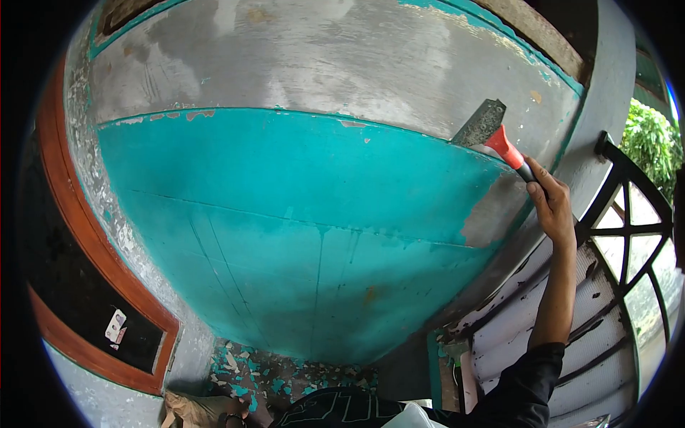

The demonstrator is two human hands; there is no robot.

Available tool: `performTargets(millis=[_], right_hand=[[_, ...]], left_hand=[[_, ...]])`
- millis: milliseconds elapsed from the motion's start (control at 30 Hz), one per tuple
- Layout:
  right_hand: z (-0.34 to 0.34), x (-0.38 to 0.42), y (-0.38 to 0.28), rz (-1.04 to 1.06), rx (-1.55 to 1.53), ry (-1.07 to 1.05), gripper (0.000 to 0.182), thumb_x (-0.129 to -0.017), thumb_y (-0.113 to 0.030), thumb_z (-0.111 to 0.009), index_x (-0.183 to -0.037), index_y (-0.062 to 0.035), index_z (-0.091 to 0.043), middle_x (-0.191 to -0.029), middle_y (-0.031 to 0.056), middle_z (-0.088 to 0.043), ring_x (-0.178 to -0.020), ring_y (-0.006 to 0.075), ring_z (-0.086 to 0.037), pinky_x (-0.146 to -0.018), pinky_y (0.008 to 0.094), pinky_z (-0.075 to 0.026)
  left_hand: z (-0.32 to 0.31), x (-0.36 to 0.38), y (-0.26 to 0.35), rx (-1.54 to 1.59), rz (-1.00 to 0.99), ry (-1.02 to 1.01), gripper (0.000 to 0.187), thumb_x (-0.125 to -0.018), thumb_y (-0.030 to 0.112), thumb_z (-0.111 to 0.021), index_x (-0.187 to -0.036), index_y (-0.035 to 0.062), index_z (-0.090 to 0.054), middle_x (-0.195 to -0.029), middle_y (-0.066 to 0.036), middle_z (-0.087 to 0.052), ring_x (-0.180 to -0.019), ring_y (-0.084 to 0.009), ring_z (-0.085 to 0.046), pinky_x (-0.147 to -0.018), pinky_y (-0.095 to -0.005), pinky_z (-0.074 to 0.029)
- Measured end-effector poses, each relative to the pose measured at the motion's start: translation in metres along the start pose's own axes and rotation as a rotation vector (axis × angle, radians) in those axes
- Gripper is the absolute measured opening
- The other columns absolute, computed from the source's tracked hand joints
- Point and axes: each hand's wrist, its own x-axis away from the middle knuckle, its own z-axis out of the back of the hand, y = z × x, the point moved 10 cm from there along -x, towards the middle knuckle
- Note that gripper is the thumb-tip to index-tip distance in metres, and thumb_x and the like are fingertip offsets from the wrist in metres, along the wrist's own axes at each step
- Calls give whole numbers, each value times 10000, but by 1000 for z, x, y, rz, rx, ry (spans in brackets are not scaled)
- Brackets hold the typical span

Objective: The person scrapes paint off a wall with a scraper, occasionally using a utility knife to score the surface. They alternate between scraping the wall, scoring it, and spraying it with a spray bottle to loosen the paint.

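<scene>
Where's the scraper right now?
The scraper is upper right in the head view, held in the right hand, its blade against the wall where teal paint meets bare grey.

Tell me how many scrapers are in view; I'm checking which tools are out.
1. The scraper is in the right hand, raised with its blade against the wall at the teal paint's upper right edge. Others may lie outside the picture.

The single head-worn camera looks forward and slightly up, close to a turquoise wall (300,235).
</scene>
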Motion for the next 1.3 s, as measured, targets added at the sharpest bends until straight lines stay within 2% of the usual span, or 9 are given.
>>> performTargets(millis=[33, 167, 233, 467, 533, 800, 967, 1100, 1300], right_hand=[[-2, 0, 1, 5, -5, -5, 402, -937, -191, -584, -1309, -37, -575, -1032, 187, -684, -841, 236, -662, -799, 331, -495], [-3, -1, 7, 35, -14, 14, 411, -934, -188, -592, -1315, -35, -573, -1019, 179, -685, -829, 230, -655, -797, 336, -494], [-3, -3, 9, 49, -19, 17, 413, -934, -188, -593, -1316, -34, -572, -1017, 178, -685, -831, 228, -654, -800, 336, -494], [-9, -4, 18, -4, -44, -15, 418, -933, -199, -598, -1316, -31, -571, -1077, 187, -685, -915, 236, -672, -839, 329, -491], [-9, -3, 15, 25, -52, 13, 419, -933, -200, -600, -1315, -31, -571, -1078, 186, -685, -920, 240, -674, -841, 329, -491], [-24, -13, -14, 145, -45, 87, 404, -909, -181, -624, -1299, -81, -591, -1104, 204, -674, -1000, 321, -676, -866, 355, -501], [-40, -26, -49, 138, 13, 176, 412, -883, -133, -644, -1293, -129, -603, -903, 153, -674, -750, 281, -666, -704, 355, -514], [-51, -24, -56, 183, -49, 210, 399, -882, -151, -652, -1279, -149, -619, -861, 140, -668, -705, 300, -647, -673, 367, -513], [-82, -56, -90, 105, -30, 177, 383, -900, -223, -639, -1281, -202, -618, -849, 128, -673, -701, 308, -654, -659, 389, -517]], left_hand=[[-8, -2, 0, -15, -6, -51, 496, -847, 388, -693, -1150, 19, -558, -1122, -182, -648, -1041, -349, -627, -876, -452, -510], [-17, 6, -2, 60, 4, -32, 500, -844, 400, -693, -1146, 22, -566, -1142, -186, -643, -1083, -360, -607, -904, -441, -501], [-11, 10, 13, -27, -135, -8, 500, -837, 398, -696, -1144, 24, -570, -1149, -195, -639, -1099, -351, -603, -907, -434, -499], [-7, -4, 17, 29, -31, -17, 487, -831, 393, -697, -1118, 15, -588, -1149, -205, -636, -1098, -349, -603, -899, -433, -495], [37, 38, 58, 57, -69, 55, 502, -824, 405, -698, -1122, 16, -591, -1145, -208, -637, -1093, -356, -603, -902, -440, -493], [37, 27, 96, 22, -102, 18, 489, -851, 391, -662, -1177, 36, -583, -1171, -193, -638, -1115, -355, -600, -924, -461, -486], [45, 40, 119, 139, -132, 56, 532, -864, 366, -652, -1256, 21, -548, -1236, -213, -602, -1136, -365, -587, -937, -467, -479], [8, 30, 83, 254, -80, -12, 519, -874, 366, -652, -1242, 17, -543, -1223, -211, -611, -1137, -363, -587, -926, -455, -483], [25, 68, 51, 143, 14, 79, 484, -865, 382, -657, -1191, 36, -569, -1158, -205, -641, -1115, -359, -600, -915, -448, -485]])
